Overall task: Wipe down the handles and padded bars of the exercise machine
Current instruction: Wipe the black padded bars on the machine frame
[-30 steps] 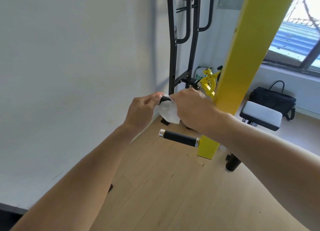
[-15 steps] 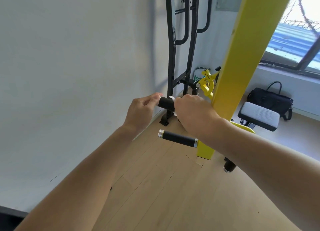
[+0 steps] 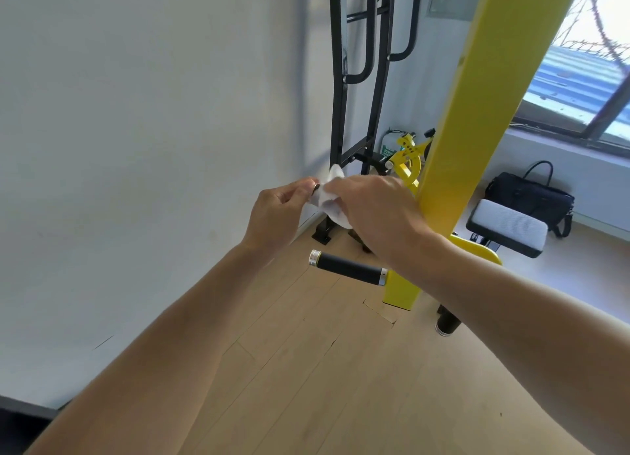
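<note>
The right hand (image 3: 375, 212) is holding a white wipe (image 3: 329, 200) round the top handle (image 3: 316, 191) — the left hand (image 3: 278, 212) is pinching its end.

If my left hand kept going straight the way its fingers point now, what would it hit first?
The left hand points right, its fingertips already at the end of the upper handle, which the right hand is wrapping with the white wipe. It would press into that handle end and wipe first, then likely the right hand.
</note>
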A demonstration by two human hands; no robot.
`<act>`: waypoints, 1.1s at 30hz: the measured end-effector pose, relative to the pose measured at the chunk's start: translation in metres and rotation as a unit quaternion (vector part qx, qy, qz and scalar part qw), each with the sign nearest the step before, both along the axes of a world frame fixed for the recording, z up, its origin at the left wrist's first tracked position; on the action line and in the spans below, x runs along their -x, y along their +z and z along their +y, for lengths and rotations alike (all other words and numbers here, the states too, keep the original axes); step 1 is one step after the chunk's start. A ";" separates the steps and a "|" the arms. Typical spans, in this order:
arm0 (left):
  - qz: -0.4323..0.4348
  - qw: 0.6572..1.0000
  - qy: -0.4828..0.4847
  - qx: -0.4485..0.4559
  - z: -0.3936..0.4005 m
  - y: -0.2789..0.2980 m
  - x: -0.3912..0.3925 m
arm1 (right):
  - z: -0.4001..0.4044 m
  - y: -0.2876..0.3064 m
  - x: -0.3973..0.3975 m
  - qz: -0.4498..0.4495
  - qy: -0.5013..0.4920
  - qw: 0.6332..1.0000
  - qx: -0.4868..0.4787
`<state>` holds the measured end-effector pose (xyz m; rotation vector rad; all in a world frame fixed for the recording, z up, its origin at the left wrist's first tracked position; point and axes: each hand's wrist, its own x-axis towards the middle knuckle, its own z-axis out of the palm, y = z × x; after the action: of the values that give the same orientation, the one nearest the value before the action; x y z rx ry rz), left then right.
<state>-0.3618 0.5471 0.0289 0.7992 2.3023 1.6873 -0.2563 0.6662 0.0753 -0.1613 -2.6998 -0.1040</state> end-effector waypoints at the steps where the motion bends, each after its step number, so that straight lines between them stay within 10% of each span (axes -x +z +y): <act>1: 0.000 1.000 -0.004 -0.001 0.000 -0.001 0.000 | 0.001 0.003 0.000 0.006 0.000 1.000 0.011; 7: -0.038 0.999 0.006 -0.007 -0.001 0.005 -0.005 | 0.000 0.032 0.018 0.122 -0.053 0.991 0.020; 14: -0.031 0.999 0.011 -0.017 -0.002 0.005 -0.005 | -0.010 0.015 0.001 -0.078 -0.057 0.980 0.174; 19: -0.013 1.000 0.008 -0.011 -0.001 0.008 -0.008 | -0.002 0.022 0.005 -0.050 -0.050 0.963 0.258; 33: -0.032 0.999 0.013 0.013 -0.001 0.004 -0.008 | -0.015 0.018 -0.014 -0.207 -0.147 0.966 -0.050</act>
<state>-0.3541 0.5463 0.0332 0.7036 2.2957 1.6657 -0.2418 0.6508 0.0930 -0.5650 -3.0549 -0.4036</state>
